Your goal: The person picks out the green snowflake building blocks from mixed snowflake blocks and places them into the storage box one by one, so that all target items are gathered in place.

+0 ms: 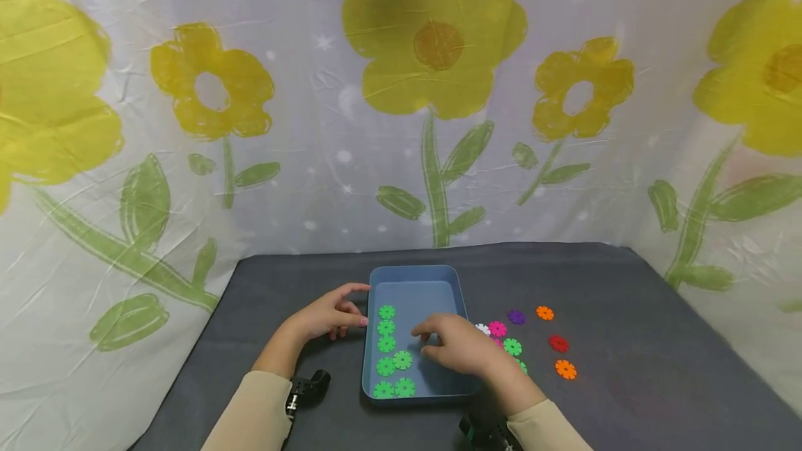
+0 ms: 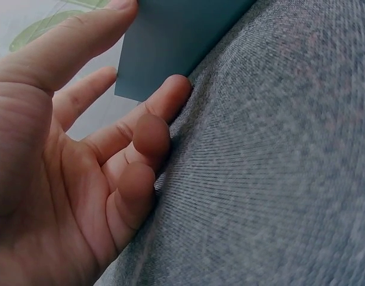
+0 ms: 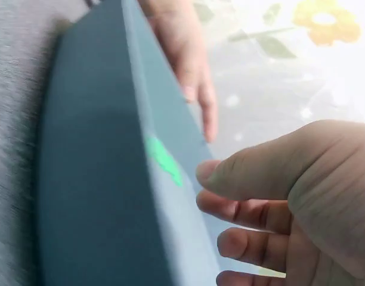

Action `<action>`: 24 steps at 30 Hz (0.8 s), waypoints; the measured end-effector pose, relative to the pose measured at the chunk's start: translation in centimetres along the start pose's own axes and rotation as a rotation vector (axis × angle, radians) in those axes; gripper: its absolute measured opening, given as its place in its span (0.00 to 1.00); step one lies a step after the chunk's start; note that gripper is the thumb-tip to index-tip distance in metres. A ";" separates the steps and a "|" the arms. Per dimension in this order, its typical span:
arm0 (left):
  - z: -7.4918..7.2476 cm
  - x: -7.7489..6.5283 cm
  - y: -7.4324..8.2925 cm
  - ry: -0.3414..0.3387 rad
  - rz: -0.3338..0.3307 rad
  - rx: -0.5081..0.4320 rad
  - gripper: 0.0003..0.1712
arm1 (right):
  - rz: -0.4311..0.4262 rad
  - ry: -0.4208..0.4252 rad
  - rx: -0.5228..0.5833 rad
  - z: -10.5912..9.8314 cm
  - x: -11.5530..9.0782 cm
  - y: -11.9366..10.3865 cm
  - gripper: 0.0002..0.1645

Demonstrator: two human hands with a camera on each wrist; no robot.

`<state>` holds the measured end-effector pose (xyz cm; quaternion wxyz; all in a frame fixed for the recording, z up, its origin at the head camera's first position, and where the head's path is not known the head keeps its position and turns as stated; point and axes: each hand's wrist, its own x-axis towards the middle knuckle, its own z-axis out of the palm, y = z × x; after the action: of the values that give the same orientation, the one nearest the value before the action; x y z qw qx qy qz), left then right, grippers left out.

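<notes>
Soft light fills the head view, with faint shadow by the tray's (image 1: pixel 413 273) near edge. The left wrist view is dimmer; in the right one, the curtain (image 3: pixel 260 83) washes out and the tray blurs.

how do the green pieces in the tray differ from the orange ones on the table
Place: the green pieces lie inside the tray, along its left side; the orange pieces lie on the table, right of it.
Spacing: the green pieces sit close together; the orange pieces lie apart, with a red piece between them.
Number: seven green pieces show there, against two orange pieces.
Shared: both kinds are round with notched edges.
</notes>
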<state>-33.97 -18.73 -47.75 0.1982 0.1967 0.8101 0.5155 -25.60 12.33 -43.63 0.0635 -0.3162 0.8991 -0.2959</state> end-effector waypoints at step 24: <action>0.0 0.0 0.2 0.011 0.002 0.011 0.45 | 0.353 0.126 0.134 -7.0 -5.6 5.8 0.15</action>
<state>-33.91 -18.67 -47.62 0.1922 0.1957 0.8140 0.5121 -26.33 22.79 -41.59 0.0790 -0.1296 0.9211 -0.3584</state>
